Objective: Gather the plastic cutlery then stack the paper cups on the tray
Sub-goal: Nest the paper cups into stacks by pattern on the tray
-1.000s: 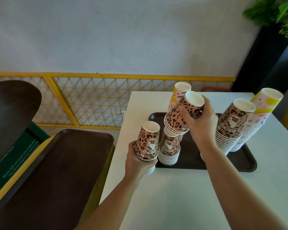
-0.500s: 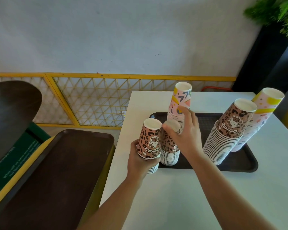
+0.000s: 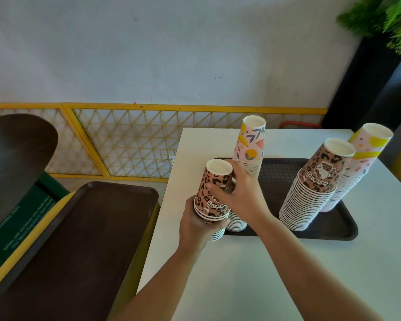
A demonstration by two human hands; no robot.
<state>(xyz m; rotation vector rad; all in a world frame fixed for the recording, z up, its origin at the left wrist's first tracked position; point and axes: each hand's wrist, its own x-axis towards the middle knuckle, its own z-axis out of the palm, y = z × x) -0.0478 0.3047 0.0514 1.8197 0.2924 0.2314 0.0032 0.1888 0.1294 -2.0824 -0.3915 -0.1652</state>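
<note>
**Light paper cups, held by the sleeve of the stack**

White table fills the near foreground, set against a pale wall with a yellow mesh railing behind; a second, bare brown tray lies off the table's left edge.

Nearest, at the table's left edge, the left hand is wrapped around the lower rims of a short stack of leopard-print cups, upside down, just off the near-left corner of the dark tray. The right hand is closed over the same stack from the side, thumb across the print, and partly hides another short leopard stack on the tray behind it.

These cups look very light and thin-walled: a hard squeeze would likely dent them, and nested ones may stick or slip apart. Gripping around the ringed rims, where the walls are layered and stiffest, seems the safest hold.

Farther along the tray stand a tall leopard stack and, toward the far-right corner, a pastel stack, both leaning. Toward the far-left corner rises another pastel stack.

No cutlery is visible.
</note>
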